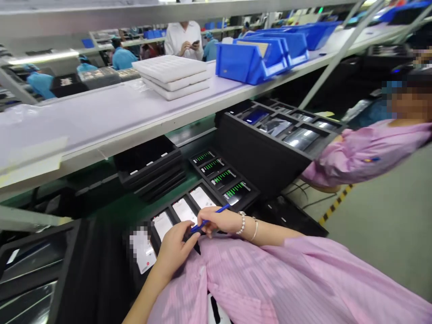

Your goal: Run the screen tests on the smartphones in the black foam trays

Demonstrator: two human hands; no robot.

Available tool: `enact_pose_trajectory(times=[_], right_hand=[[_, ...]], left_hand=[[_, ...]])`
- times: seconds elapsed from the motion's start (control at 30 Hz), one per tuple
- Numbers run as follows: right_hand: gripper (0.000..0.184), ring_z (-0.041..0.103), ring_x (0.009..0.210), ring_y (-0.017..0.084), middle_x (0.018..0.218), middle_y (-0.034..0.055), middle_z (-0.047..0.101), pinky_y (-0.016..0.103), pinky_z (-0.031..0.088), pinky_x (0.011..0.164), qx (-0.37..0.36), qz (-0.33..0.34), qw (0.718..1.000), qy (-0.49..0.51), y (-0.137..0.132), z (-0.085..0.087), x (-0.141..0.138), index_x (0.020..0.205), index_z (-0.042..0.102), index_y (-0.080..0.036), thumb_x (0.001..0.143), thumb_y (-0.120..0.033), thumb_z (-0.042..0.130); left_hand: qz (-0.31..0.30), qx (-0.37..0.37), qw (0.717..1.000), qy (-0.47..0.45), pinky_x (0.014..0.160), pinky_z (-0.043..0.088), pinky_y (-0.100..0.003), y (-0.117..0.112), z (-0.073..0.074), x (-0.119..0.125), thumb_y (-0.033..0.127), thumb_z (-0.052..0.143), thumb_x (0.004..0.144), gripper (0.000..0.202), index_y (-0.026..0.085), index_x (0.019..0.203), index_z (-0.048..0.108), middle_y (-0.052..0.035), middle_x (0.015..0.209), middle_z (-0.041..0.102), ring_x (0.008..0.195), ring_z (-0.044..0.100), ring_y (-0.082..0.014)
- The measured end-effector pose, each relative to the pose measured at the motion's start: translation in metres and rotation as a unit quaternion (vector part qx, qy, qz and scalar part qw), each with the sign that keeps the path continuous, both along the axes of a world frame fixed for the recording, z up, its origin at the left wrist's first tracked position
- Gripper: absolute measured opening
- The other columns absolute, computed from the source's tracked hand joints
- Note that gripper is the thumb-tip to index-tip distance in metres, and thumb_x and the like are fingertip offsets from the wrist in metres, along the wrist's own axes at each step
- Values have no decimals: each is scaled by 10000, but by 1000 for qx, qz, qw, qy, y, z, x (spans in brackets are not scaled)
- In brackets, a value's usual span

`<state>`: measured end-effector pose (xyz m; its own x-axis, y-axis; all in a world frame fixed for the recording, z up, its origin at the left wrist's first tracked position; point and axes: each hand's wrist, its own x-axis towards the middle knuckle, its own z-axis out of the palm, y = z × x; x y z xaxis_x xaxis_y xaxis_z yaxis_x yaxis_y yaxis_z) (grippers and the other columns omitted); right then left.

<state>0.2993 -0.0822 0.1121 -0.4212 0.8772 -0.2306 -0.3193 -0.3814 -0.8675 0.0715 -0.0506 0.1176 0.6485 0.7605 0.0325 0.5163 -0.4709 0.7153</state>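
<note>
My right hand (219,220) holds a slim blue pen (222,209) slanting across its fingers. Close against it, my left hand (177,245) has its thumb and fingers closed around the pen's lower end; the fingertips there are partly hidden. Both hands are above my lap, at the near edge of a black tray (153,219). Phones with white lit screens lie in its slots, among them a phone (184,211) just beyond my hands. Behind on the right, another black tray (254,191) carries several phones (222,177) showing green bars on dark screens.
Stacked black trays (151,166) stand under a shelf (101,112). On the shelf are white foam trays (172,72) and blue bins (239,63). A tall black tray stack (263,153) stands right, beside a co-worker's pink sleeve (364,153). More dark trays (70,252) are at left.
</note>
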Motion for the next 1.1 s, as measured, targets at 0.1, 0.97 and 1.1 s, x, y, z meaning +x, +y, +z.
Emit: enact_pose_trajectory(times=[0.1,0.97,1.1], right_hand=[[551,548,485,93,615,-73,623,222,473,482,19,6,995,-93,-1,-2,-4,858,528,-217,749,-650,850],[304,412,614,155,577,-44,453,305,333,609,42,-149,857,-492,-8,-139,103,660,449,-252,776,-396,690],[262,418,614,158,580,-38,467,318,332,625,55,-131,828,-543,-6,-134,98,659,461,-249,787,-320,678]], left_hand=[[-66,7,996,52,819,588,-423,1,0,11,533,502,1017,331,303,1020,740,-69,1001,786,920,738,-287],[523,24,849,69,1290,320,-480,-60,-158,-115,425,489,1059,302,163,1159,600,-204,1462,513,1455,456,-301],[529,-2,846,62,1297,314,-456,-61,-160,-114,379,526,1053,354,115,1287,555,-249,1534,443,1505,418,-308]])
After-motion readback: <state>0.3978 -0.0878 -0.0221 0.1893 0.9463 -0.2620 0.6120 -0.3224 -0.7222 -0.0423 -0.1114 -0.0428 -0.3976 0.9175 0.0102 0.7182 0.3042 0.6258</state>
